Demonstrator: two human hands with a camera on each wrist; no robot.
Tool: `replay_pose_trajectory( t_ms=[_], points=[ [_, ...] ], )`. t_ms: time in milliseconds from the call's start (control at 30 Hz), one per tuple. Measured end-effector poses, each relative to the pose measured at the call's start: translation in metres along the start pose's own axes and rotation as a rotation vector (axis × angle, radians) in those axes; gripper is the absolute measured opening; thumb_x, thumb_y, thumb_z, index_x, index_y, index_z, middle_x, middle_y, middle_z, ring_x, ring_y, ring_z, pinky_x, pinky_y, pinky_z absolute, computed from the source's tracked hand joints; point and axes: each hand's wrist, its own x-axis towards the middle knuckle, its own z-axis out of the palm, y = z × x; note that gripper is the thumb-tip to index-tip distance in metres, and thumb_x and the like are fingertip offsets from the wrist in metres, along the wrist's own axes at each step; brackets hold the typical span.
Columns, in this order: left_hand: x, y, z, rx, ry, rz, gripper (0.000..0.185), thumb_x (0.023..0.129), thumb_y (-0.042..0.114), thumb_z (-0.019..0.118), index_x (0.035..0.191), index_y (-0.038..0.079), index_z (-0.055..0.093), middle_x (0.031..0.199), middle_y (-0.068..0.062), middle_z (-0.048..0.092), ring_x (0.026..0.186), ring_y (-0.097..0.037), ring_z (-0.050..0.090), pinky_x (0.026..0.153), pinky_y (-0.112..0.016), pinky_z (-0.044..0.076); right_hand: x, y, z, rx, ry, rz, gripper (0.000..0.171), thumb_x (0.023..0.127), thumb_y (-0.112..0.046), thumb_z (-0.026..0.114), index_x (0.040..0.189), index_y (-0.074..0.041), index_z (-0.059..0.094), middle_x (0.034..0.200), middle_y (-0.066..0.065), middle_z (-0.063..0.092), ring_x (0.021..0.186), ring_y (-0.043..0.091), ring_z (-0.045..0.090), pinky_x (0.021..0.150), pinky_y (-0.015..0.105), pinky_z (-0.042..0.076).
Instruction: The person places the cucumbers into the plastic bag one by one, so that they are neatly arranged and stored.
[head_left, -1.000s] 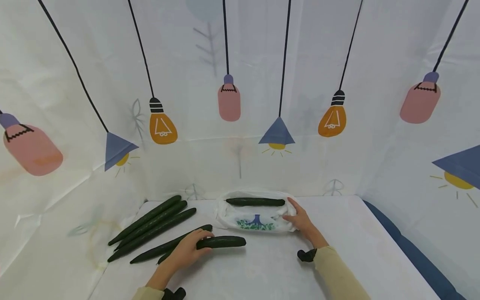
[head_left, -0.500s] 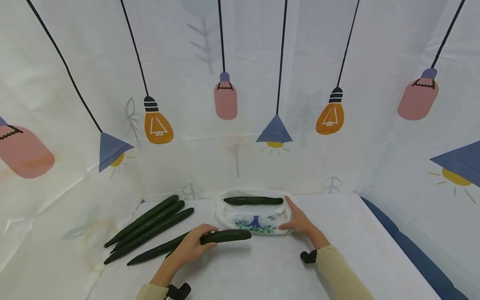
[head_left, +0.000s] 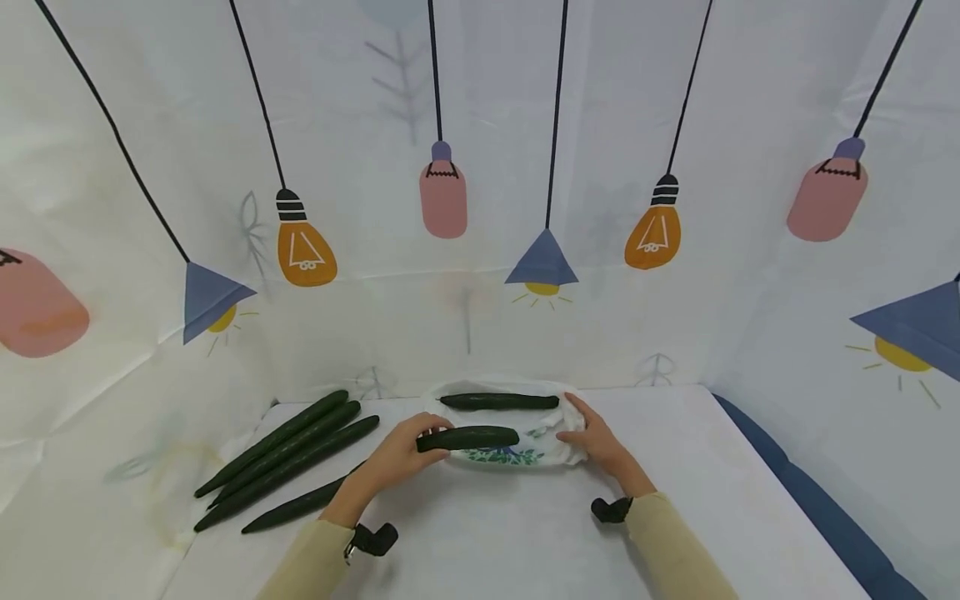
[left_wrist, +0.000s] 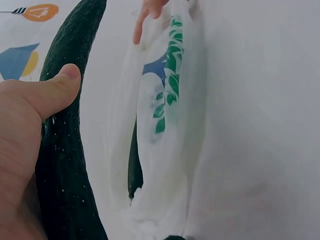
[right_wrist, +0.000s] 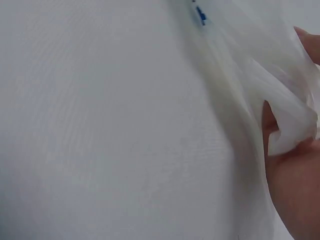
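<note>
In the head view my left hand (head_left: 405, 450) grips a dark green cucumber (head_left: 480, 437) near its left end, overlapping the front of a white plastic bag (head_left: 558, 454). The left wrist view shows the thumb laid across that cucumber (left_wrist: 65, 165). Another cucumber (head_left: 498, 402) lies in the bag's opening, along the far side. Green leaves and a blue trunk are printed on the bag. My right hand (head_left: 603, 442) holds the bag's right end, thumb and fingers spread at its rim. Up close in the right wrist view, thin plastic (right_wrist: 285, 107) folds over part of the hand.
To the left on the white table (head_left: 510, 533) several cucumbers (head_left: 281, 454) lie side by side, slanted. A single cucumber (head_left: 300, 507) rests nearer, partly behind the left forearm. White curtains (head_left: 480, 333) printed with lamps stand behind the table and at both sides.
My left hand has carried its cucumber up and to the right, from beside the loose cucumbers to over the bag's front. My right hand stays at the bag's right end.
</note>
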Motion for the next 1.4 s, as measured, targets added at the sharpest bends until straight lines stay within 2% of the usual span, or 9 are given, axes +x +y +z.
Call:
replay_pose_trajectory(
  t_ms=[100,167,233,300,633,867,1100,1400],
  points=[
    [0.009,0.002,0.002,0.001,-0.003,0.003,0.038,0.088,0.028,0.074,0.123,0.028,0.061,0.104,0.015,0.057,0.088,-0.006,0.054,0.075,-0.029,0.049,0.003,-0.002,-0.002,0.197,-0.080,0.007,0.086,0.089,0.003,0.065,0.157,-0.016,0.016,0.160,0.014,0.011,0.139,0.031,0.022,0.104,0.041,0.036],
    [0.014,0.003,0.004,-0.003,-0.005,0.005,0.038,0.088,0.029,0.074,0.124,0.029,0.061,0.106,0.015,0.058,0.090,-0.006,0.054,0.075,-0.029,0.049,0.003,-0.003,-0.003,0.278,-0.111,0.016,0.085,0.091,0.007,0.060,0.158,-0.016,0.012,0.159,0.017,0.011,0.135,0.032,0.029,0.095,0.035,0.045],
    [0.020,0.003,0.006,-0.009,-0.006,0.012,0.038,0.088,0.027,0.074,0.124,0.028,0.061,0.107,0.015,0.058,0.091,-0.007,0.054,0.074,-0.029,0.049,0.004,-0.003,-0.003,0.342,-0.124,0.024,0.086,0.091,0.011,0.057,0.158,-0.017,0.011,0.158,0.019,0.012,0.130,0.032,0.035,0.087,0.032,0.050],
    [0.024,0.003,0.008,-0.018,-0.007,0.015,0.038,0.088,0.026,0.074,0.124,0.026,0.061,0.108,0.013,0.059,0.092,-0.007,0.054,0.074,-0.029,0.049,0.005,-0.002,-0.003,0.369,-0.128,0.024,0.086,0.091,0.013,0.054,0.158,-0.017,0.010,0.159,0.019,0.010,0.130,0.032,0.035,0.085,0.030,0.050],
    [0.059,0.000,0.014,0.012,-0.044,0.002,0.039,0.089,0.023,0.073,0.126,0.019,0.061,0.119,0.003,0.060,0.103,-0.015,0.056,0.085,-0.036,0.049,0.005,-0.002,-0.002,0.371,-0.130,0.024,0.085,0.091,0.014,0.050,0.158,-0.016,0.009,0.160,0.017,0.007,0.137,0.035,0.022,0.089,0.029,0.047],
    [0.090,0.001,0.028,0.036,-0.151,0.008,0.038,0.092,0.029,0.069,0.128,0.019,0.061,0.121,0.002,0.060,0.104,-0.015,0.056,0.088,-0.034,0.048,-0.006,0.004,-0.005,0.344,-0.073,0.076,0.085,0.089,0.017,0.050,0.158,-0.017,0.012,0.161,0.013,0.004,0.141,0.032,0.015,0.091,0.027,0.044],
    [0.106,0.001,0.033,0.054,-0.185,-0.088,0.037,0.091,0.023,0.071,0.126,0.021,0.061,0.107,0.004,0.060,0.090,-0.012,0.056,0.079,-0.033,0.049,-0.005,-0.001,-0.003,0.336,-0.121,0.062,0.085,0.090,0.014,0.050,0.158,-0.018,0.010,0.160,0.016,0.006,0.140,0.035,0.019,0.093,0.032,0.045],
    [0.128,0.003,0.031,0.081,-0.206,-0.120,0.036,0.092,0.028,0.070,0.126,0.022,0.062,0.107,0.001,0.060,0.085,-0.013,0.056,0.073,-0.032,0.048,0.002,-0.007,-0.001,0.363,-0.161,0.033,0.086,0.090,0.015,0.052,0.158,-0.015,0.007,0.158,0.020,0.012,0.139,0.038,0.022,0.093,0.031,0.046]
  ],
)
